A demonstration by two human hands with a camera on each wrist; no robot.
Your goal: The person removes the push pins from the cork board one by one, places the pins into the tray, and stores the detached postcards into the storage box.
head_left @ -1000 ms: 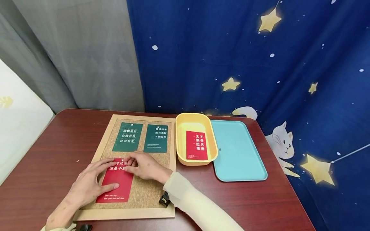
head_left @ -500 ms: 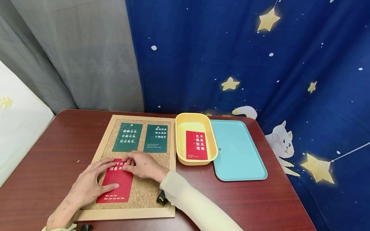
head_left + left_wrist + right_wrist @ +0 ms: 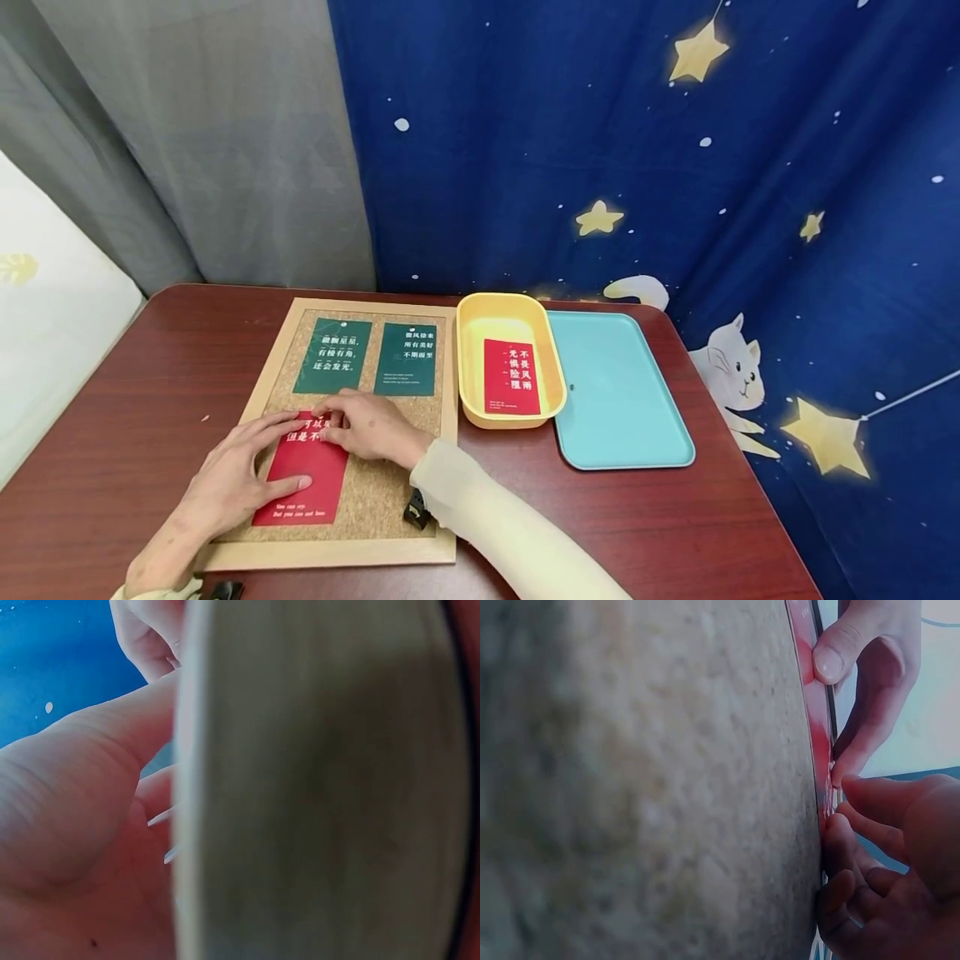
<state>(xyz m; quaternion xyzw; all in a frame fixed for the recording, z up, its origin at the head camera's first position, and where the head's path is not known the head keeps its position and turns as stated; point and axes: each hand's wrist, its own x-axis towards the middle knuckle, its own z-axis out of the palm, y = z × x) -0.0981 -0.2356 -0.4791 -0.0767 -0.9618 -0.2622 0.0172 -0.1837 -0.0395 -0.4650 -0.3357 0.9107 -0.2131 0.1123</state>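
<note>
A red card with white writing lies at the lower left of a wood-framed cork board. My left hand rests on it, fingers along its upper left side and thumb spread across its middle. At the card's top edge, the curled fingers of my right hand pinch a small pushpin, which they mostly hide. In the right wrist view, the thumb and index fingertip of the right hand come together close against the red card. Two green cards with small white pinheads hang higher on the board.
Right of the board stands a yellow bin holding another red card. A light blue tray lies beyond it. The dark red table reaches back to grey and starry blue curtains.
My right hand has shifted slightly left along the card's top edge, its wrist and sleeve moving left too. The left hand and the cards stay in place.
</note>
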